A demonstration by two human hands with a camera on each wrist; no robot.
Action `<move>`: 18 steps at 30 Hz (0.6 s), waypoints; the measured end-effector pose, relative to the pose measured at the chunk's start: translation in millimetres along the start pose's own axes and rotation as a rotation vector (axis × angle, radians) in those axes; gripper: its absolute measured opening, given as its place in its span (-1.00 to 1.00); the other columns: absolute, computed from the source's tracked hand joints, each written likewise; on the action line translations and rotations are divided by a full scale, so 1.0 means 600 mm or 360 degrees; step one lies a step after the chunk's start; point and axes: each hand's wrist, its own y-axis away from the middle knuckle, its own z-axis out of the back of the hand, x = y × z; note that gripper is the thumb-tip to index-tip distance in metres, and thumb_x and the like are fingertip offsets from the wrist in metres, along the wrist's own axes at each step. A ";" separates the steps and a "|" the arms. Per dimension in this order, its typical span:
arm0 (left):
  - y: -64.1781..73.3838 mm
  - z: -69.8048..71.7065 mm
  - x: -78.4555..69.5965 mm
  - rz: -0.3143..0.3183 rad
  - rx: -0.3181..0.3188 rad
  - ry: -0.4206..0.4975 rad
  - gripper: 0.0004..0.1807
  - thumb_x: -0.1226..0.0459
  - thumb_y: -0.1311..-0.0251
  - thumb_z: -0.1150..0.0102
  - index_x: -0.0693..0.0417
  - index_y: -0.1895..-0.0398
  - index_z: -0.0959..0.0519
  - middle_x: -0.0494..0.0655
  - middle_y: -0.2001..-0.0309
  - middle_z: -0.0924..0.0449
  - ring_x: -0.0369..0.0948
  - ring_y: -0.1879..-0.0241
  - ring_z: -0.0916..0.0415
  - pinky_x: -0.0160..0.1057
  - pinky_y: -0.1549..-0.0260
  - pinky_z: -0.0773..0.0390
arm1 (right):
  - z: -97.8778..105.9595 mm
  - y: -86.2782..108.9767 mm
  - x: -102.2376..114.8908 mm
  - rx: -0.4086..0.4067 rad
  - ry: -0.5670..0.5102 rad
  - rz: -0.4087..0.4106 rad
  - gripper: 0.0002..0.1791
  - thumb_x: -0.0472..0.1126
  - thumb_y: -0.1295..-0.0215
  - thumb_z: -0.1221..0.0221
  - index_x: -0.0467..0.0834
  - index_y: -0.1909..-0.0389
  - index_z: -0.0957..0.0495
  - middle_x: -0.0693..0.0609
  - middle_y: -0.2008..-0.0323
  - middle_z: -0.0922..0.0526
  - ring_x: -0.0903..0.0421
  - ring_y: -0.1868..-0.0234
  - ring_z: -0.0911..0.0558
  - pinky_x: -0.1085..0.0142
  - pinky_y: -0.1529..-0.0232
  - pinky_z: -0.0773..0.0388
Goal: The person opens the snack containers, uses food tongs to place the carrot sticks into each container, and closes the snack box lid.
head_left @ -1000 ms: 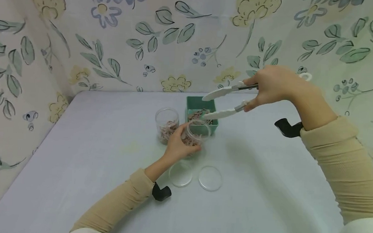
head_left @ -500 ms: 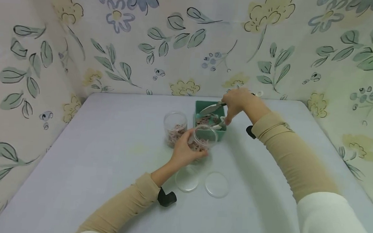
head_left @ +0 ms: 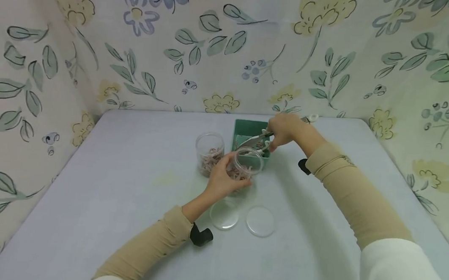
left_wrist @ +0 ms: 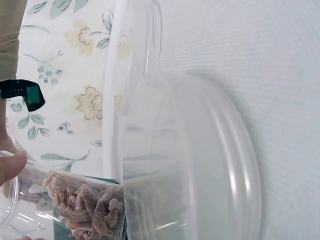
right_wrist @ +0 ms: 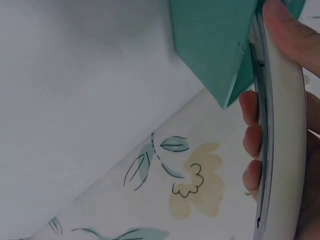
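Observation:
My left hand [head_left: 221, 178] holds a clear plastic jar [head_left: 249, 168], lidless and tilted, with thumb and fingers around its side. Twisted brownish strips [left_wrist: 85, 207] fill its lower part. My right hand [head_left: 285, 129] grips a pair of tongs [right_wrist: 286, 145] with pale tips, fingers wrapped along the handles. The tong tips reach down inside a green box [head_left: 249, 126], just behind the held jar, where a few more strips show. The jar's rim partly hides the tips. A second open jar [head_left: 209, 156] with similar strips stands left of my left hand.
Two round clear lids lie flat in front of the jars, a left lid [head_left: 224, 215] and a right lid [head_left: 261, 221]. The white table [head_left: 131, 173] ends at a floral cloth [head_left: 198, 62] behind and at both sides.
My right hand came down and to the left, taking the widely spread tongs from above the green box into it; their arms are now closer together. My left hand keeps holding the jar.

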 end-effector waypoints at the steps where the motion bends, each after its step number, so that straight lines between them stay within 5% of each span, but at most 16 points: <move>1: 0.000 0.000 0.001 0.0001 -0.0001 0.0002 -0.13 0.36 0.19 -0.57 0.23 -0.29 -0.37 0.16 -0.19 -0.47 0.05 -0.24 -0.35 0.08 -0.25 -0.30 | -0.002 0.002 0.002 -0.0022 0.0029 0.0009 -0.50 0.10 0.06 -0.41 -0.21 0.22 -0.72 0.07 0.52 -0.60 0.10 0.50 -0.43 0.26 0.54 -0.40; 8: 0.000 0.004 0.000 0.0017 0.0000 0.0015 -0.12 0.36 0.19 -0.57 0.22 -0.30 -0.36 0.17 -0.21 -0.46 0.05 -0.25 -0.34 0.08 -0.25 -0.29 | -0.012 0.020 0.006 -0.0196 0.0078 0.0108 -0.64 0.07 0.00 -0.41 -0.16 0.37 -0.73 0.10 0.66 -0.55 0.13 0.60 -0.42 0.26 0.58 -0.39; 18: -0.001 0.001 0.003 0.0001 0.0015 0.0021 -0.11 0.33 0.16 -0.56 0.20 -0.33 -0.34 0.16 -0.23 -0.44 0.06 -0.28 -0.31 0.10 -0.26 -0.28 | -0.005 0.045 -0.019 -0.0235 -0.0130 -0.0010 -0.49 0.02 -0.07 -0.39 -0.29 0.09 -0.70 0.00 0.48 -0.64 0.07 0.51 -0.41 0.23 0.48 -0.38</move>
